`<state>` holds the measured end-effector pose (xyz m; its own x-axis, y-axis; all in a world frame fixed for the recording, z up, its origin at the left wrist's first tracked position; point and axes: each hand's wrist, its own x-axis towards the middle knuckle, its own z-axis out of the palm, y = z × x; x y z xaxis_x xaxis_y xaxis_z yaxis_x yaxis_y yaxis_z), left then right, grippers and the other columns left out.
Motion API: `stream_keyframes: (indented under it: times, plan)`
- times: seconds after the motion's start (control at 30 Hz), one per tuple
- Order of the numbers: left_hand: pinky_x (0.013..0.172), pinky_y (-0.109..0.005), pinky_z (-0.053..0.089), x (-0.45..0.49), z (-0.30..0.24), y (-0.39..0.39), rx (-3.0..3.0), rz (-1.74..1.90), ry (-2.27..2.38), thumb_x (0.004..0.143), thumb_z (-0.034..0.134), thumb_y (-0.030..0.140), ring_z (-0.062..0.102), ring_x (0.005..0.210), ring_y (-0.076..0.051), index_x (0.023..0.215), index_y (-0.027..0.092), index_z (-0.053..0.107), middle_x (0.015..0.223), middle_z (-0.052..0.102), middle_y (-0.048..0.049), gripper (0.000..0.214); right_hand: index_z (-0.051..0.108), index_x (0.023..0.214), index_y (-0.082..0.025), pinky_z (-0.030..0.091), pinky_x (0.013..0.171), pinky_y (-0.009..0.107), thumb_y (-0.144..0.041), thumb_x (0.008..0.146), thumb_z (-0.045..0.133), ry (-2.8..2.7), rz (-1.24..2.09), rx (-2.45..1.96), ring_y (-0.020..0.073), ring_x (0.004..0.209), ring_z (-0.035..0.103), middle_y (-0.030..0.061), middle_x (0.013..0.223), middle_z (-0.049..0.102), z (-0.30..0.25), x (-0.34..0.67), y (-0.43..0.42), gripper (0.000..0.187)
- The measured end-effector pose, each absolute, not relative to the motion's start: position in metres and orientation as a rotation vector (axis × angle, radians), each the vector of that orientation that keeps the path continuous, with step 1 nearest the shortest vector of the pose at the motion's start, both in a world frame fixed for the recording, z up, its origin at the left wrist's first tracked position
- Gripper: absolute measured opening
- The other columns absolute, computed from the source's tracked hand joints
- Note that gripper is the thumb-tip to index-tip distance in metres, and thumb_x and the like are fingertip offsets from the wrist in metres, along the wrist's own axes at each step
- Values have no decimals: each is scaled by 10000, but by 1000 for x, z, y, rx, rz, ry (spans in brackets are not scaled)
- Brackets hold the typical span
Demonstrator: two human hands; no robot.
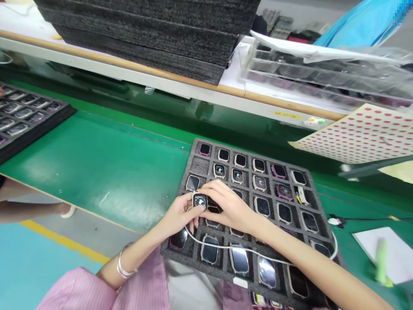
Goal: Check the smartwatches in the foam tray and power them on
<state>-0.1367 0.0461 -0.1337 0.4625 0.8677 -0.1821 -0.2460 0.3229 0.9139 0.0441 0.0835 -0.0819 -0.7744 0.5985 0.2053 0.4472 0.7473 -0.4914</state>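
Note:
A black foam tray (318, 191) with a grid of pockets lies on the green bench, most pockets holding square smartwatch bodies. My left hand (179, 215) is closed on one watch body (199, 200) with a lit screen, held just above the tray's left side. My right hand (227, 204) is pinched on the same watch from the right. A white cable (226, 246) runs from under my hands across the front row of the tray.
A second tray of watch bodies (22, 114) sits at far left. Stacked black foam sheets (155, 30) and clear plastic trays (322, 73) stand behind. A red-dotted sheet (358, 133) lies right, white paper (390, 254) and a green marker (381, 260) near right. Another person's arm (29, 211) shows at left.

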Motion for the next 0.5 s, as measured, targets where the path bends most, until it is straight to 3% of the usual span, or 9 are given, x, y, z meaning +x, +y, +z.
stream_keyframes:
  times: [0.27, 0.37, 0.43, 0.5]
  plan:
    - [346, -157, 298, -138, -134, 46, 1005, 824, 767, 813, 636, 426, 360, 349, -52, 974, 131, 548, 484, 456, 82, 348, 570, 1116, -127, 488, 853, 435, -279, 874, 620, -2615, 572, -742, 256, 974, 522, 130, 1036, 564, -77, 42, 84, 291]
    - [557, -204, 440, -136, -132, 45, 1074, 924, 795, 833, 616, 392, 543, 617, -109, 1053, 141, 565, 751, 597, -5, 337, 579, 1097, -140, 475, 849, 445, -272, 836, 646, -2593, 601, -682, 261, 961, 533, 120, 1025, 575, -76, 44, 92, 300]
    - [702, -235, 452, -135, -132, 45, 1110, 960, 791, 839, 610, 374, 559, 800, -140, 1108, 159, 536, 951, 600, -39, 353, 581, 1070, -157, 478, 832, 423, -292, 826, 663, -2484, 664, -684, 247, 931, 555, 99, 1000, 587, -80, 46, 106, 291]
    - [663, -228, 427, -135, -133, 45, 1118, 883, 758, 830, 624, 367, 523, 730, -115, 1075, 163, 502, 931, 578, -22, 341, 582, 1012, -165, 483, 816, 396, -304, 824, 679, -2338, 634, -804, 232, 894, 573, 81, 959, 594, -87, 47, 126, 254]
